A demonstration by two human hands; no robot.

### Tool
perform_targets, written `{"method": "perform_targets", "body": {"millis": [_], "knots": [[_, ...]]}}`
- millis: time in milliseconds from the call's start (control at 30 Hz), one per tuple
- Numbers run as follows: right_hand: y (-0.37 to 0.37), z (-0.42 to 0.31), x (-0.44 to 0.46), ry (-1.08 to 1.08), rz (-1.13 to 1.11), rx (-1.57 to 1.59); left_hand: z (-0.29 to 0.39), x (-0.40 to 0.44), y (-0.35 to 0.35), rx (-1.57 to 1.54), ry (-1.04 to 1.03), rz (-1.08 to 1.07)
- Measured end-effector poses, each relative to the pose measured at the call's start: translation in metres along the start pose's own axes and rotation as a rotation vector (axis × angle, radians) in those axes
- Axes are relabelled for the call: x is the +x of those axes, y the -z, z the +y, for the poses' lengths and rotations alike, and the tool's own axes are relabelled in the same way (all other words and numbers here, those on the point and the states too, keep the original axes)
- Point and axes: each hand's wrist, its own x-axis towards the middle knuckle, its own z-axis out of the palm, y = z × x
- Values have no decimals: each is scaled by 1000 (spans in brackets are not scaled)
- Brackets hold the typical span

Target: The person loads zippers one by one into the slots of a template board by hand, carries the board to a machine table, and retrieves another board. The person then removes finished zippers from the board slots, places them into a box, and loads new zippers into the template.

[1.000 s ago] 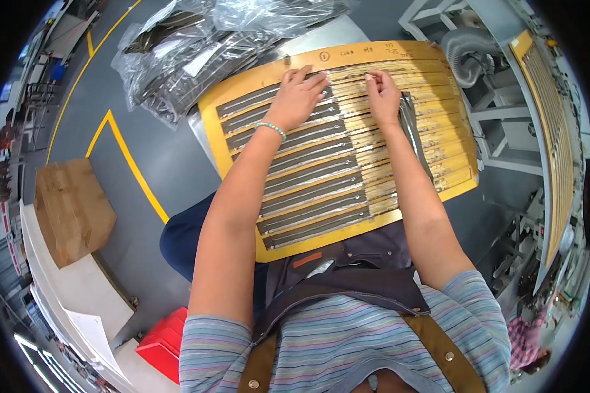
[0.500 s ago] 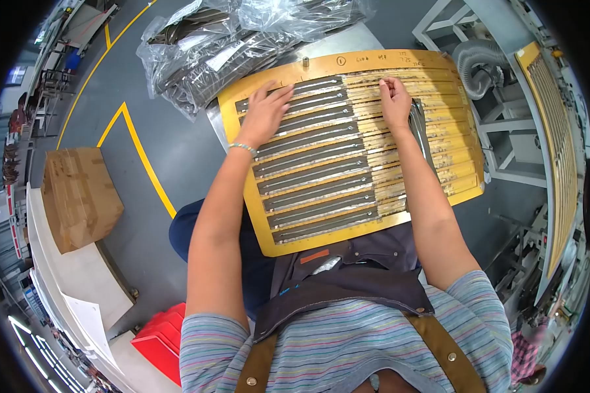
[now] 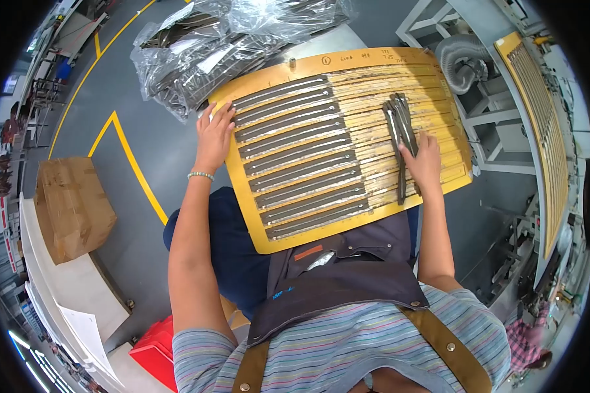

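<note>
A yellow slotted board (image 3: 263, 243) lies tilted across my lap, with dark zipper-like strips (image 3: 308, 160) set in rows on its left half. My left hand (image 3: 214, 134) is at the board's upper left edge, fingers apart and resting on the rim. Over the right half, a loose bundle of similar dark strips (image 3: 400, 141) lies across the bare slots. My right hand (image 3: 426, 162) is beside this bundle, fingers apart, with the thumb at the strips; the palm side is hidden.
Clear plastic bags of dark strips (image 3: 196, 56) lie beyond the board on a metal surface. A cardboard box (image 3: 75, 206) and a red bin (image 3: 156, 354) are to the left. At right are a grey hose (image 3: 462, 62), white frame and another slotted board (image 3: 537, 124).
My left hand has moved from the top strips to the left rim. My right hand has come down to the loose bundle, which is now fanned out. The view shifted slightly.
</note>
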Motion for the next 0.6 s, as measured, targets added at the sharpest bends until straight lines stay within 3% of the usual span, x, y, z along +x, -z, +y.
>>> {"method": "perform_targets", "body": {"millis": [100, 200, 333, 400, 467, 600], "knots": [[-6, 16, -20, 82, 27, 235, 29, 28, -13, -82, -68, -15], [1, 8, -9, 54, -31, 263, 51, 55, -29, -115, -115, -63], [6, -10, 6, -114, -173, 171, 77, 85, -61, -135, -165, -73], [13, -19, 6, -85, -154, 101, 83, 98, -66, -161, -189, -96], [-2, -17, 9, 4, -1, -18, 87, 110, -75, -164, -206, -125], [-1, -39, 47, -13, -33, 58, 99, 121, -82, -140, -214, -165]]}}
